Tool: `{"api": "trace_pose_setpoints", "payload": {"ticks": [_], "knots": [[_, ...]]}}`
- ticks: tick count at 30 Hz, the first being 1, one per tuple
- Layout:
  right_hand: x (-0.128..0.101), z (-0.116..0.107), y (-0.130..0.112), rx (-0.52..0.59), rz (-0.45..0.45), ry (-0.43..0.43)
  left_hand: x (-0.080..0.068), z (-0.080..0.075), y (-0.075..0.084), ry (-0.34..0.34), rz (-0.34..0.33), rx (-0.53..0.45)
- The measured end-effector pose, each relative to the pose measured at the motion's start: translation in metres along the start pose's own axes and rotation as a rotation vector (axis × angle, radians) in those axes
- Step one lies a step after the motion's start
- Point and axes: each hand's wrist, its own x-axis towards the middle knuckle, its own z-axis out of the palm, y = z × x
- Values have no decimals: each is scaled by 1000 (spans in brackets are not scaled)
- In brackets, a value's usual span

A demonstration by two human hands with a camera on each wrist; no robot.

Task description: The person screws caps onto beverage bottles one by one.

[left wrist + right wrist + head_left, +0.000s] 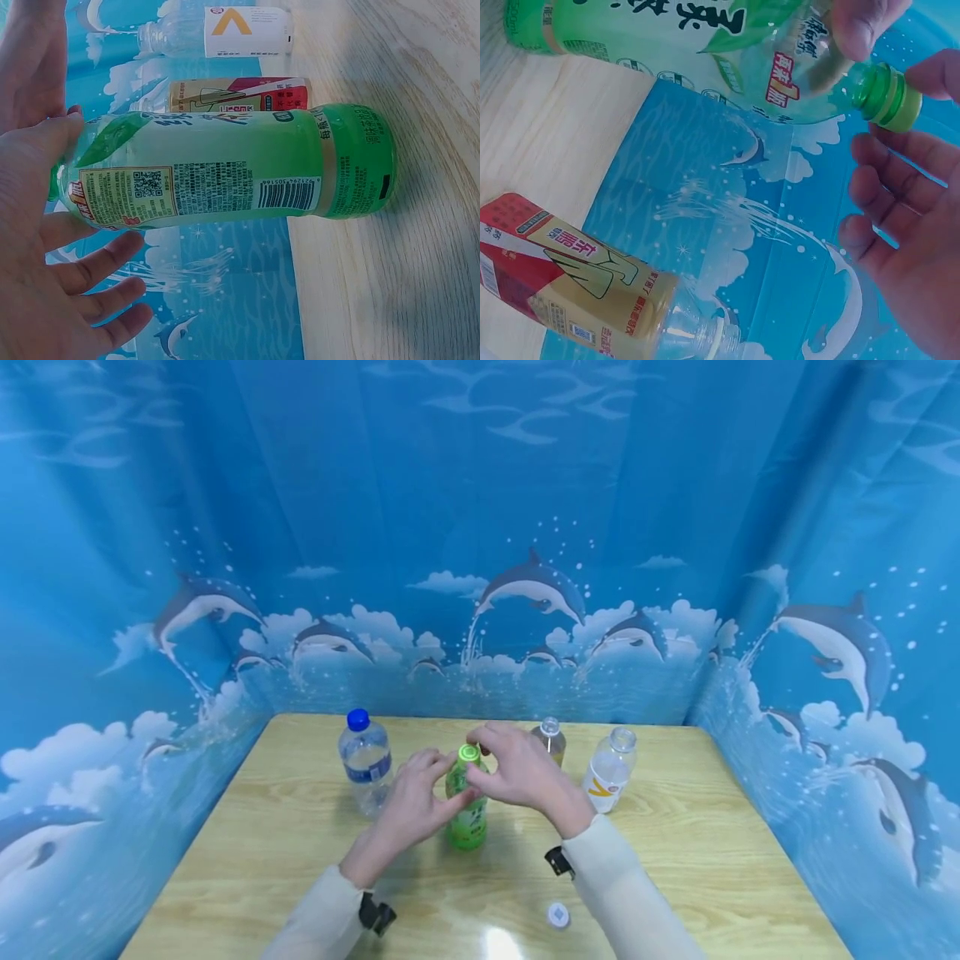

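A green tea bottle with a green label stands upright on the wooden table, its light green cap on the neck. My left hand grips the bottle's upper part between thumb and index finger. In the left wrist view the other fingers of that hand spread away from the bottle. From the right, my right hand pinches the cap with thumb and fingertips. Behind that hand is a bottle with a red and tan label, partly hidden in the head view, with an open neck.
A large clear bottle with a blue cap stands on the left. An uncapped clear bottle with a white label is at the right. A loose white cap lies near the front of the table. Dolphin-printed curtains enclose the table.
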Motion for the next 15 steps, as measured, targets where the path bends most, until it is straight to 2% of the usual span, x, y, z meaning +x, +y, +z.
{"api": "trace_pose_setpoints", "payload": {"ticks": [6,11,15], "knots": [[5,9,0,-65,-16,68,0,2,0,35,33,-9],[3,11,1,-144,-56,149,-1,1,-1,28,30,-7],[-1,5,2,-87,-92,142,0,1,0,16,21,3]]}}
